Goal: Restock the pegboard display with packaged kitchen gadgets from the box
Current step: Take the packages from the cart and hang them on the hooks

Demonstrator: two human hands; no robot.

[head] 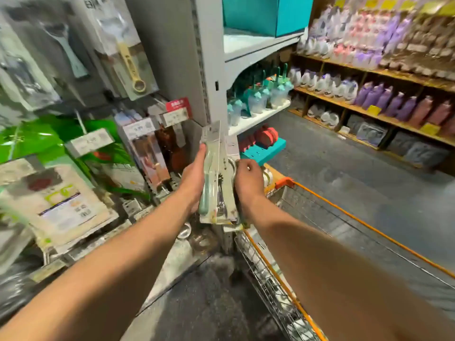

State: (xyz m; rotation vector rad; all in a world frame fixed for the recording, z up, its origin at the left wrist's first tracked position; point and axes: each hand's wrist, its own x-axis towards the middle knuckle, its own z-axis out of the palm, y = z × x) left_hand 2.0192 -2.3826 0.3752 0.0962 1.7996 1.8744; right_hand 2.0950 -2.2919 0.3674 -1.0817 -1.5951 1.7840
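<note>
A shop — a self-service store aisle. The left grip (194, 175) and right grip (247, 178) hold carded retail packets (216, 168). Left of the left grip, more packaged goods (128, 57) hang on a pegboard display (162, 33) with printed price tags (89, 141) on the hooks. Above the grips a white shelf (258, 119) holds teal-topped containers (258, 99). Beyond the right grip, across a grey aisle floor (344, 168), wooden shelves (398, 123) carry rows of purple and white bottles (384, 97) with yellow price labels (429, 129) — and just below that grip stands a wire shopping trolley (270, 286) with orange trim
</note>
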